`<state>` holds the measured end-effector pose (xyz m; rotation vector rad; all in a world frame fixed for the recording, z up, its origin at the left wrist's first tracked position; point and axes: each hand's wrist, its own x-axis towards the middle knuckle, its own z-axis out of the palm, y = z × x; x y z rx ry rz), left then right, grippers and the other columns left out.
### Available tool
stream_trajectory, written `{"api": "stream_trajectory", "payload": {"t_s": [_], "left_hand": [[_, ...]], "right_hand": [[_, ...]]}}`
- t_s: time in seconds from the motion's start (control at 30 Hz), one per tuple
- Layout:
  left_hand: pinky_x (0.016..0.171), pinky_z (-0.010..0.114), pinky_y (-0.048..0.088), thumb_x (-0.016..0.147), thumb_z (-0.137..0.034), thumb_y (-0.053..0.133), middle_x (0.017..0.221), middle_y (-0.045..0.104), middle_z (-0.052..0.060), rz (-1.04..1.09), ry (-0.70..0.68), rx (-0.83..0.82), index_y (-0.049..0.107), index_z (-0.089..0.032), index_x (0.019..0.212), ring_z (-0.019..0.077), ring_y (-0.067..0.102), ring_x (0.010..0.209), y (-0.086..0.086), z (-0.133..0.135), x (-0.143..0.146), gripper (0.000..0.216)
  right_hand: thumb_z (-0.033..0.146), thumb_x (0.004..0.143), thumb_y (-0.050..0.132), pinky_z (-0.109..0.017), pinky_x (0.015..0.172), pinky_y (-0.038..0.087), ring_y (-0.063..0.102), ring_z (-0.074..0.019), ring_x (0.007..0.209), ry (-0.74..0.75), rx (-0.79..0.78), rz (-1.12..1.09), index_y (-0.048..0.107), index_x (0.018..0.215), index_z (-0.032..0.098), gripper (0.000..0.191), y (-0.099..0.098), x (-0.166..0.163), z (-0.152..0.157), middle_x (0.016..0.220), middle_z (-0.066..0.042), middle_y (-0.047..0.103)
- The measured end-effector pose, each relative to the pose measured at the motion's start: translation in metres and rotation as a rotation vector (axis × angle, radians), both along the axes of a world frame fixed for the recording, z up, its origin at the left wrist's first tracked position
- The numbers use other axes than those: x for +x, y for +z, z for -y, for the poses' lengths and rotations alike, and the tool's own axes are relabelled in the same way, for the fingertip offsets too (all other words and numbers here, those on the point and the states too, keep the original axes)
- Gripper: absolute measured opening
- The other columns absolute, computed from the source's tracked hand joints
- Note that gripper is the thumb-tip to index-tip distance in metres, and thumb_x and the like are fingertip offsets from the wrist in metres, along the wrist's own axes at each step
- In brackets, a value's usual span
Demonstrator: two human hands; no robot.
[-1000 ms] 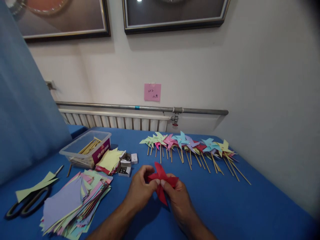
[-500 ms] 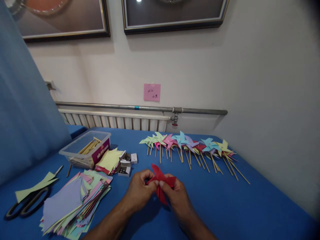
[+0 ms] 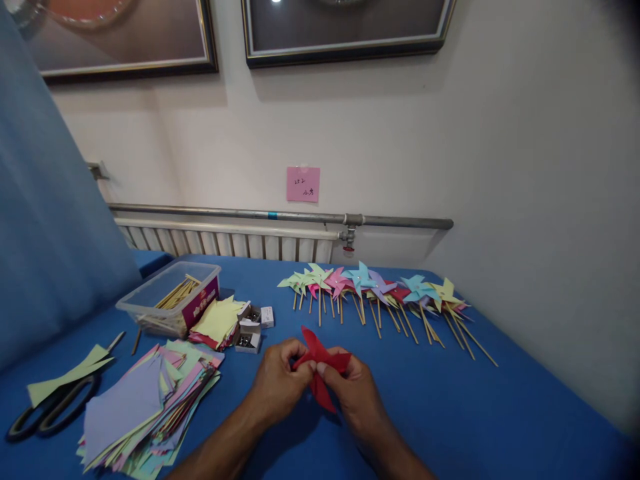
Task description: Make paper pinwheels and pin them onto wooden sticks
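Between my two hands is a red paper pinwheel (image 3: 316, 348), its blades folded in toward the middle. My left hand (image 3: 281, 379) pinches it from the left, thumb on the centre. From the right, my right hand (image 3: 356, 390) grips it, its thumb pressed beside the left one. The thumbs cover the pinwheel's centre, so whether a pin sits there is hidden. No stick shows on it. Just left of my hands stand small open boxes of metal pins (image 3: 249, 342) by a stack of yellow and red paper pieces (image 3: 216, 322).
Finished pinwheels on sticks (image 3: 360, 280) lie in a row at the back right. At the left are a clear plastic box (image 3: 150, 307) of wooden sticks, a pile of coloured paper (image 3: 125, 410) and black-handled scissors (image 3: 65, 408) under green paper. A blue cloth (image 3: 450, 413) covers the table.
Almost nothing differs. Both hands keep their hold on the red pinwheel, and the whole view has shifted very slightly.
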<state>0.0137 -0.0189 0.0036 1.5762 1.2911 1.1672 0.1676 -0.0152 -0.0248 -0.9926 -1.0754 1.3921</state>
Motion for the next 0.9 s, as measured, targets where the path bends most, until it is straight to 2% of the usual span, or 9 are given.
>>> {"api": "stream_trajectory", "payload": {"t_s": [0.23, 0.37, 0.53, 0.77, 0.9], "left_hand": [[0.063, 0.027, 0.036, 0.073, -0.036, 0.059, 0.067, 0.056, -0.001, 0.015, 0.008, -0.022, 0.058, -0.020, 0.064, 0.0146, 0.049, 0.067, -0.001, 0.002, 0.001, 0.018], [0.063, 0.027, 0.036, 0.073, -0.038, 0.062, 0.066, 0.055, -0.001, 0.078, -0.041, -0.060, 0.060, -0.019, 0.065, 0.0140, 0.047, 0.066, 0.000, 0.001, 0.000, 0.020], [0.060, 0.025, 0.033, 0.070, -0.039, 0.068, 0.061, 0.053, -0.003, 0.163, -0.052, -0.113, 0.060, -0.019, 0.064, 0.0121, 0.043, 0.061, -0.004, -0.003, 0.000, 0.022], [0.057, 0.025, 0.031, 0.068, -0.035, 0.066, 0.057, 0.051, -0.004, 0.203, -0.022, -0.136, 0.056, -0.020, 0.061, 0.0107, 0.041, 0.057, -0.007, -0.004, 0.002, 0.019], [0.058, 0.025, 0.033, 0.067, -0.036, 0.069, 0.058, 0.052, -0.004, 0.277, -0.062, -0.137, 0.057, -0.019, 0.061, 0.0106, 0.042, 0.058, -0.011, -0.005, 0.003, 0.021]], "right_hand": [[0.046, 0.065, 0.087, -0.027, 0.059, 0.046, 0.057, -0.0155, 0.059, -0.038, -0.005, 0.084, 0.072, 0.075, 0.021, 0.032, -0.003, 0.002, -0.003, 0.064, 0.002, 0.068], [0.046, 0.067, 0.085, -0.025, 0.055, 0.042, 0.053, -0.0138, 0.055, -0.038, 0.000, 0.097, 0.071, 0.075, 0.020, 0.031, -0.002, 0.001, -0.002, 0.061, 0.003, 0.065], [0.046, 0.066, 0.086, -0.026, 0.056, 0.041, 0.052, -0.0141, 0.056, -0.037, -0.009, 0.097, 0.071, 0.073, 0.021, 0.030, 0.000, 0.001, 0.000, 0.061, 0.003, 0.064], [0.044, 0.065, 0.088, -0.027, 0.061, 0.044, 0.056, -0.0166, 0.061, -0.023, -0.018, 0.083, 0.073, 0.075, 0.021, 0.029, 0.001, 0.001, 0.002, 0.066, 0.001, 0.068], [0.043, 0.062, 0.090, -0.028, 0.062, 0.045, 0.057, -0.0176, 0.063, -0.043, -0.015, 0.067, 0.074, 0.075, 0.020, 0.031, 0.002, 0.000, 0.001, 0.067, 0.000, 0.069]]}}
